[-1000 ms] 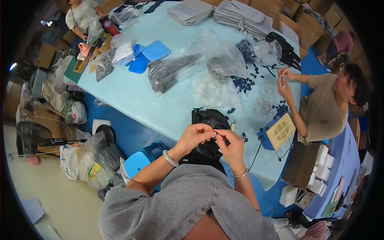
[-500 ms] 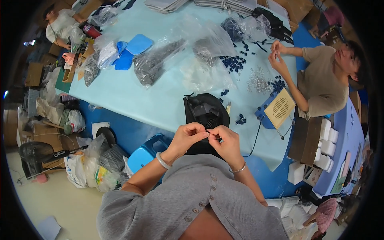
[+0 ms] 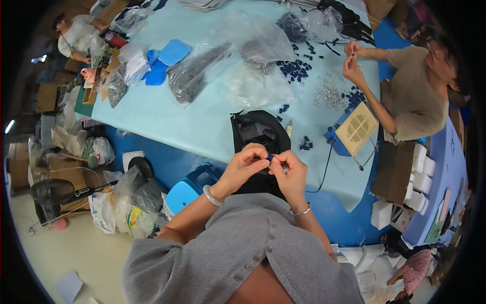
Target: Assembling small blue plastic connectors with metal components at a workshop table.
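My left hand [image 3: 246,166] and my right hand [image 3: 289,171] meet in front of my body, both with fingers pinched together. Between the fingertips shows a small dark blue piece [image 3: 269,157], mostly covered, its exact kind too small to tell. Just beyond, an open black bag [image 3: 236,133] holds black pieces at the table's near edge. Several small dark blue pieces [image 3: 305,144] lie to the right of the bag, beside a slim yellowish tool [image 3: 289,127].
Clear plastic bags [image 3: 195,71] of dark parts cover the light blue table [image 3: 162,129]. At right are loose blue pieces [image 3: 295,70], tiny clear bits [image 3: 329,91] and a blue device with a beige perforated panel [image 3: 356,130]. A co-worker [image 3: 420,91] works there. A blue stool [image 3: 190,190] stands left.
My fingers have shifted, and the dark blue piece now shows between them. The view has tilted slightly. The co-worker's hands have moved a little.
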A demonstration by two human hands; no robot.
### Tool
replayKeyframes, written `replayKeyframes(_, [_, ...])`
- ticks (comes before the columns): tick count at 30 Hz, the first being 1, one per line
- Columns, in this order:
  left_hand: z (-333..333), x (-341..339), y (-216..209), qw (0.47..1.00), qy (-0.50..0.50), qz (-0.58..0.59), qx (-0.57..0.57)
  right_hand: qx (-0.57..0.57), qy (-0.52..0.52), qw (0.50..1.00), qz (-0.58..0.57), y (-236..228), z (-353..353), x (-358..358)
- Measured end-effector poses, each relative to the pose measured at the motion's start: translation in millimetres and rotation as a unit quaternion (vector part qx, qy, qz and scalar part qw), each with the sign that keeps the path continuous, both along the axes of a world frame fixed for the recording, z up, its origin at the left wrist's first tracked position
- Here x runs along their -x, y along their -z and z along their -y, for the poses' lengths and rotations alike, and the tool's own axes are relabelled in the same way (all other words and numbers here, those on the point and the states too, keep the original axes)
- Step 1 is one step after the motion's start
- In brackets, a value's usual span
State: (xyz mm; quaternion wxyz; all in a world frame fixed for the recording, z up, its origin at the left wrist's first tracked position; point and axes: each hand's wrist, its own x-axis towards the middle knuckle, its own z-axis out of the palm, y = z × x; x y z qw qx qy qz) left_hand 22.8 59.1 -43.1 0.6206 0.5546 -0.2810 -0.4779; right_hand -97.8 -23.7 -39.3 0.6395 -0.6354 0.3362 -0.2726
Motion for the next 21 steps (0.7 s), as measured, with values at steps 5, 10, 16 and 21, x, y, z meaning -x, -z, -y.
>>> replayKeyframes(5, [7.1,5.9,13.3,0.992,-0.007,-0.125,0.008,0.011,0.028,0.999,0.018,6.1,6.9,4.0])
replayKeyframes(10, [7.6,-0.1,17.3,0.995,-0.017,-0.094,-0.021,0.021,-0.02,0.999,0.039,13.1,26.1,3.7])
replayKeyframes(16, [3.2,-21.3,26.6,0.979,-0.077,-0.187,-0.031,0.255,0.062,0.94,-0.219,115.6,83.6,5.8])
replayKeyframes(21, [6.2,-38.6,35.6,0.962,-0.081,-0.261,-0.023,0.25,0.042,0.883,-0.394,161.0,100.4,-20.8])
